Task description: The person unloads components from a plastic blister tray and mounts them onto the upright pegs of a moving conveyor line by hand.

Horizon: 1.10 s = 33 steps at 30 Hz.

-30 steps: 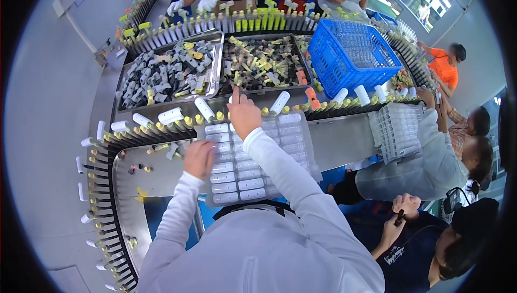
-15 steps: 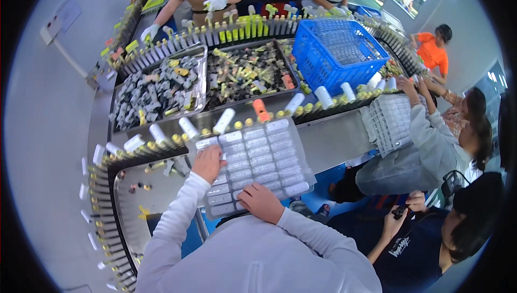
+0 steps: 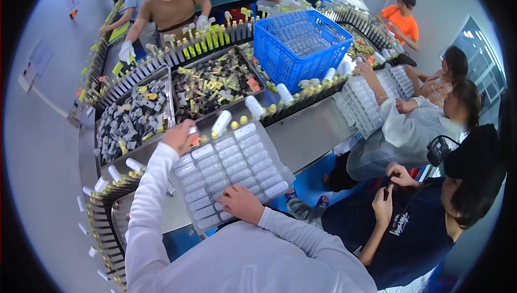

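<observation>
A clear plastic tray (image 3: 254, 177) filled with rows of white oblong pieces lies tilted in front of my body. Past its far left corner, my left hand (image 3: 181, 137) is closed on a white capped piece (image 3: 193, 130) at the line of upright holders, beside a bit of orange. My right hand (image 3: 242, 203) lies over the tray's near edge, fingers spread on the white pieces and holding none that I can make out. Just beyond the tray, another white cylinder (image 3: 221, 123) leans on top of the yellow-tipped holders (image 3: 244, 120).
Behind the line are a metal tray of grey parts (image 3: 132, 118), one of mixed dark and yellow parts (image 3: 215, 86), and a blue crate (image 3: 293, 59) of clear trays. Several people work around the line; at right, a co-worker handles stacked trays (image 3: 361, 104).
My left hand has gone from the tray out to the line of holders and closed on a white piece there. My right hand stays on the tray. The whole view has shifted.
</observation>
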Available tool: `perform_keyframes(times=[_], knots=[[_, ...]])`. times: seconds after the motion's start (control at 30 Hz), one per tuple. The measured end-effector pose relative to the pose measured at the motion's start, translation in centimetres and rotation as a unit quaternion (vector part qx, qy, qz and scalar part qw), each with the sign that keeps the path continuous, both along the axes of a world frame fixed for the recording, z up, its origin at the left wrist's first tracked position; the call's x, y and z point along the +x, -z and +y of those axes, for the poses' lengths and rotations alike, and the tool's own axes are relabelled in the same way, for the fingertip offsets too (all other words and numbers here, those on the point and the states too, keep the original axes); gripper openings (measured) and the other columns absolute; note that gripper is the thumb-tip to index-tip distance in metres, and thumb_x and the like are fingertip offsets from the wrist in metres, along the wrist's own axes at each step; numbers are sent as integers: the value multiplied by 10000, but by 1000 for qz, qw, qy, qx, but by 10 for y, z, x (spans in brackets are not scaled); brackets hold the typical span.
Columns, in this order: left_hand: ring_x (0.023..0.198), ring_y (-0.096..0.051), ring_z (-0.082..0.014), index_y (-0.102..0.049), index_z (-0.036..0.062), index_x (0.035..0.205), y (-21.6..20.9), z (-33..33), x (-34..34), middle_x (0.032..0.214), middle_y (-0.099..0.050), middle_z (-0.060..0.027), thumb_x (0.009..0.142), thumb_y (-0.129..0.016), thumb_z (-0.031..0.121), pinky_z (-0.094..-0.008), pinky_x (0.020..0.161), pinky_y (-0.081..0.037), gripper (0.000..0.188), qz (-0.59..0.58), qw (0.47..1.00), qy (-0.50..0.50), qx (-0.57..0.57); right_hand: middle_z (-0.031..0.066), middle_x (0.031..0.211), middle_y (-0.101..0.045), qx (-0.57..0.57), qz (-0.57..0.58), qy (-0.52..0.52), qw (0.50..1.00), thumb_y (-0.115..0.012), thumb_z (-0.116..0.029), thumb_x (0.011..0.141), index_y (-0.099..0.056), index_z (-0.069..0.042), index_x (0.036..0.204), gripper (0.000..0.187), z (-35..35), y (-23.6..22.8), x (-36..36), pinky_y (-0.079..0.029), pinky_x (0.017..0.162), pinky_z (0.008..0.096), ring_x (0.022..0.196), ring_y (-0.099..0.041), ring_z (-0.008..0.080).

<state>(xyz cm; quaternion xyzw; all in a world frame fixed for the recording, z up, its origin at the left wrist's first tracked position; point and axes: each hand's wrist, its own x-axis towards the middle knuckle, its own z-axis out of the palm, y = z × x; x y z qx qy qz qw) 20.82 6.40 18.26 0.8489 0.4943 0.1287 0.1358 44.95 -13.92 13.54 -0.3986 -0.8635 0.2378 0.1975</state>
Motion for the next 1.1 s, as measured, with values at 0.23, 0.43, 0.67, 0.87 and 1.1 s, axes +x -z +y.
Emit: perform_keyframes(times=[0.23,0.43,0.67,0.87,1.1], knots=[[915,-636,-396,-510,80,1154,16,-35,-29,992,-661,-184,860,-697,266,-469,803,-496,395,18,996,-72,49,68,1059,-529,-31,15,-4,999,-727,-231,788,-619,-141,1042,290,8,2,2,-466,888,410,1058,-512,275],[1079,-595,-376,-494,37,1233,37,-47,-59,1161,-634,-157,881,-652,206,-456,911,-473,421,79,977,-195,18,109,1099,-590,-68,62,-65,994,-684,-196,822,-617,-102,1067,270,28,-8,9,-465,907,411,1082,-558,292],[1360,-392,-419,-406,-18,1390,61,-118,-49,1419,-445,-258,853,-636,119,-480,1120,-297,599,-74,896,-304,315,142,1030,-676,150,155,248,944,-617,-103,921,-645,-28,1188,279,215,-85,141,-492,858,365,973,-645,288],[1320,-434,-395,-519,11,1244,85,-144,-18,1374,-495,-219,835,-636,110,-495,1097,-319,437,-123,971,-186,87,155,1137,-629,64,95,143,983,-605,-86,902,-578,-59,1290,389,245,-19,121,-476,884,425,1016,-603,357],[1370,-370,-362,-509,44,1292,88,-121,12,1447,-419,-184,821,-645,163,-507,1130,-264,504,-36,976,-192,98,167,1193,-569,149,-18,149,977,-594,-92,873,-416,-33,1422,581,216,-21,73,-452,901,455,1041,-567,361]])
